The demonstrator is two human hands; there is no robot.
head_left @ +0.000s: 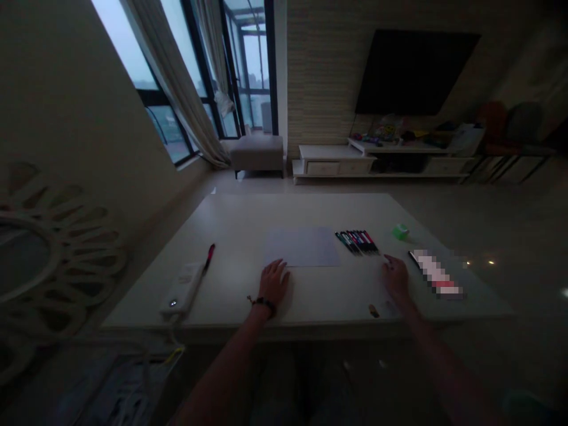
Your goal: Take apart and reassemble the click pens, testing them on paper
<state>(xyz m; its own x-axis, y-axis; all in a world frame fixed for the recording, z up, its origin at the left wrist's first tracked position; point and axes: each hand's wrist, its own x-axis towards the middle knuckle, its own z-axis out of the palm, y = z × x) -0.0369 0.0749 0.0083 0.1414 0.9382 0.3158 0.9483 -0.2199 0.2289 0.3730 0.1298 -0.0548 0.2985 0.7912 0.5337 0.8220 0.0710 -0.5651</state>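
Note:
My left hand (274, 281) lies flat on the white table, fingers stretched out, with its fingertips at the near left edge of a sheet of white paper (304, 245). Just right of the paper is a row of several pens (356, 242), with dark, red, blue and green parts, lying side by side. My right hand (394, 276) rests on the tabletop below and right of these pens, its fingers bent and closed together. Whatever it may hold is too dark and small to make out. A small brown object (373, 310) sits near the front edge.
A phone with a blurred-out screen (437, 273) lies right of my right hand, a green round object (400, 231) beyond it. On the left are a white power strip (181, 289) with a cable and a red-and-black pen (210, 258). The table (239, 210) ends close to my forearms.

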